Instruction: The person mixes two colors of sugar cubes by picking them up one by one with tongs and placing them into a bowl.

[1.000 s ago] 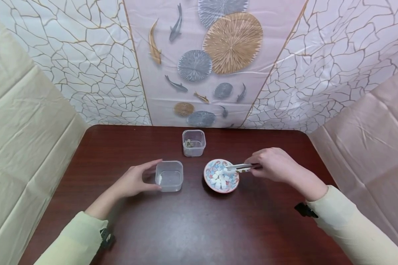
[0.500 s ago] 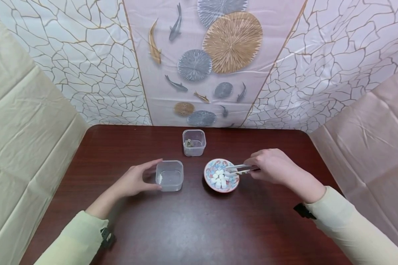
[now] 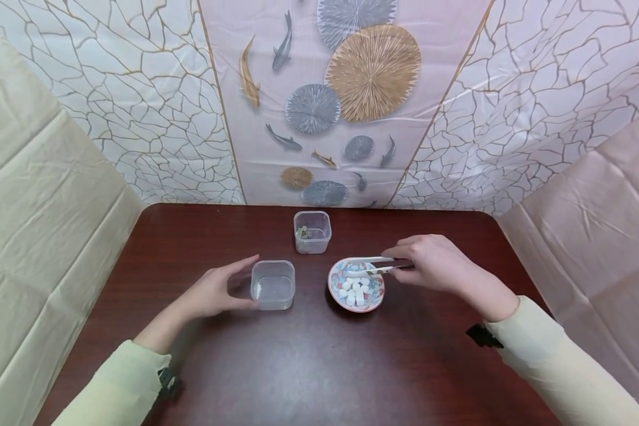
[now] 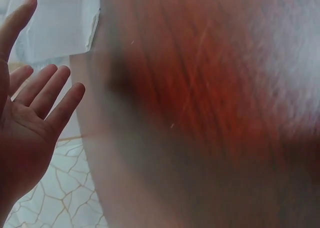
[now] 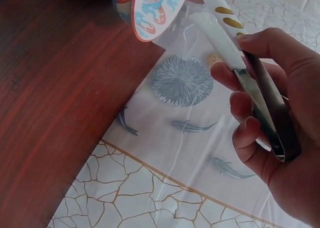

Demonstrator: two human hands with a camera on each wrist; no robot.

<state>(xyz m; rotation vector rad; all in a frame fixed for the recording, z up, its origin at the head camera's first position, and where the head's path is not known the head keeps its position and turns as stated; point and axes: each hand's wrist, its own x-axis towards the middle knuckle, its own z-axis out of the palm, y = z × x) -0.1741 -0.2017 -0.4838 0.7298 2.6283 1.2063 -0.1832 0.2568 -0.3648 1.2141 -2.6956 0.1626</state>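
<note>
The right hand (image 3: pixel 431 263), pinching the tongs (image 3: pixel 373 266), has lifted them off the white cubes (image 3: pixel 355 289) in the patterned bowl (image 3: pixel 336 291), tips now spread and seemingly empty over its far rim, while the left hand (image 3: pixel 213 291) still steadies the clear tub (image 3: pixel 273 285) on the bench (image 3: pixel 309 367).

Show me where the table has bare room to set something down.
Bare wood runs along the table front, between both sleeves, and left of the left hand. Crowded middle: near tub, far tub, patterned dish, right hand with tongs.
</note>
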